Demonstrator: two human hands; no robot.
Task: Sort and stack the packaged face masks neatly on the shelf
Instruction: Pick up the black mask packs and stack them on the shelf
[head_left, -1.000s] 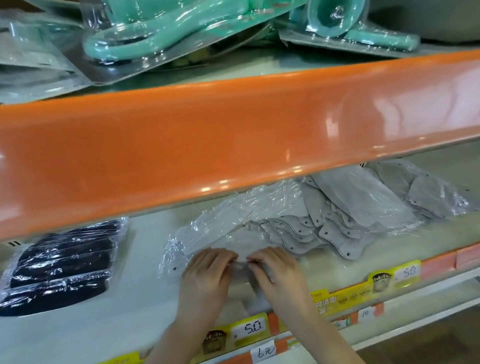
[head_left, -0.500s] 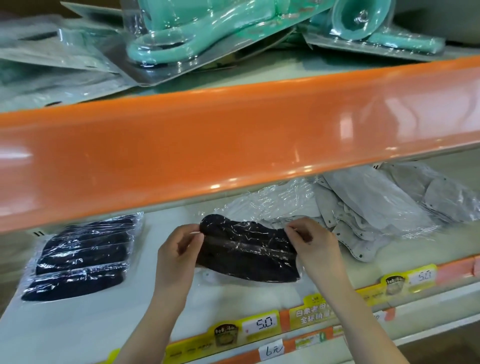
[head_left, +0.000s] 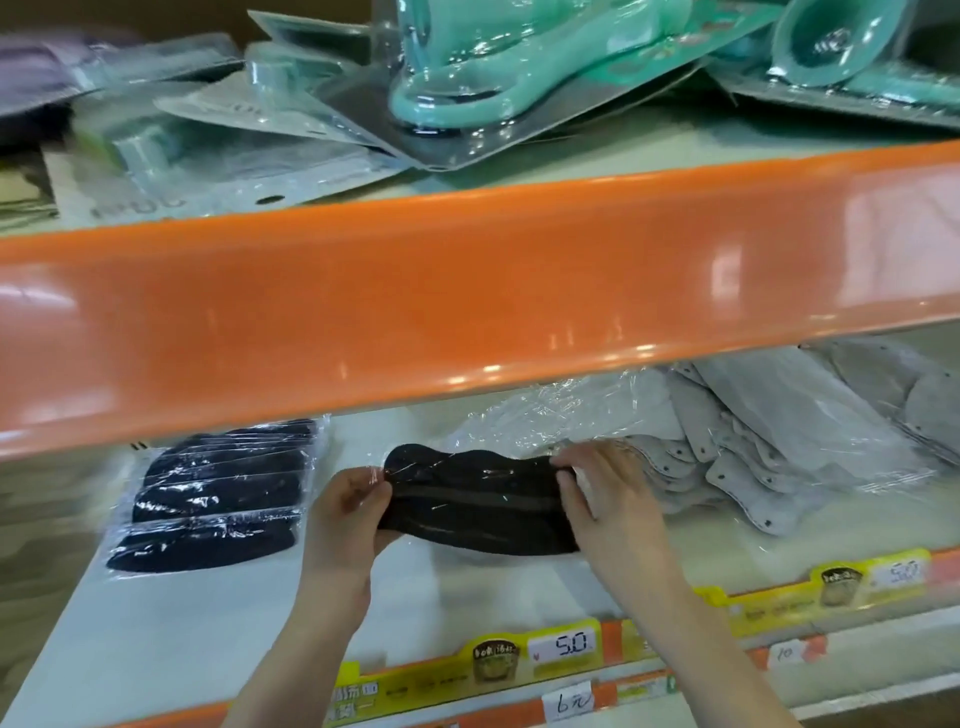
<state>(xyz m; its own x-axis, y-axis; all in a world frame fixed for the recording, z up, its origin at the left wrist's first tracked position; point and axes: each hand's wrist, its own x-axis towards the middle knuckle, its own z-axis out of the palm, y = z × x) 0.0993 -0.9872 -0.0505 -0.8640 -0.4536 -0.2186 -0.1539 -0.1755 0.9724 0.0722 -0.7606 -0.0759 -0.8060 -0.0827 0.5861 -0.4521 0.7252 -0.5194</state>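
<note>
On the shelf (head_left: 171, 618), a stack of black masks (head_left: 218, 493) in clear wrap sits to the left, and a heap of grey masks (head_left: 753, 441) sprawls to the right. Between them, one wrapped black mask (head_left: 472, 504) is held just above the board: left hand (head_left: 345, 512) pinching its left end, right hand (head_left: 605, 493) gripping its right end, both forearms reaching in from below.

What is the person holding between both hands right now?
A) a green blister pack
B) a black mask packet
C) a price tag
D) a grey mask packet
B: the left hand and right hand each pinch one end of a black mask packet above the shelf.
</note>
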